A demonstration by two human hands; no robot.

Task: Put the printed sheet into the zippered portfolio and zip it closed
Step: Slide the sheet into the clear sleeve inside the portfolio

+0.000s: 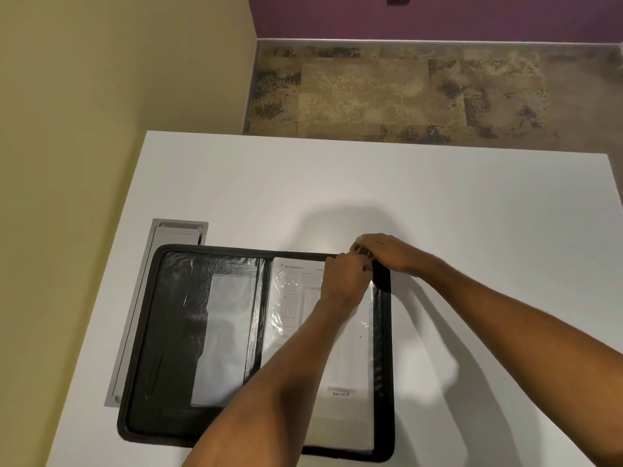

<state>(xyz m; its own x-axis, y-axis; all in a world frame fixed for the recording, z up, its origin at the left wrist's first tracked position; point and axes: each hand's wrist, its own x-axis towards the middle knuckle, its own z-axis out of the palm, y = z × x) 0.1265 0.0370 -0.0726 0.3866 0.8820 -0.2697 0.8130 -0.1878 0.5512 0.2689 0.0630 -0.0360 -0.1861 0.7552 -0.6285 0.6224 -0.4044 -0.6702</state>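
Note:
A black zippered portfolio (158, 332) lies open flat on the white table (371, 183). Its right half holds the printed sheet (344, 372), a page of fine tables with the word "ENTERED" near its bottom, under a shiny clear sleeve (279, 318). My left hand (344, 281) rests on the sheet's top right part, fingers pinched at its upper edge. My right hand (384, 252) is just beyond it at the portfolio's top right corner, fingertips pinched together at the sleeve's edge. The fingers hide exactly what each pinch holds. The zipper pull is not visible.
A grey recessed cable hatch (168, 237) sits in the table, partly under the portfolio's left edge. The left half of the portfolio has a grey pocket (226, 338). A beige wall (84, 129) runs along the left; mottled brown carpet (404, 96) lies beyond the table's far edge.

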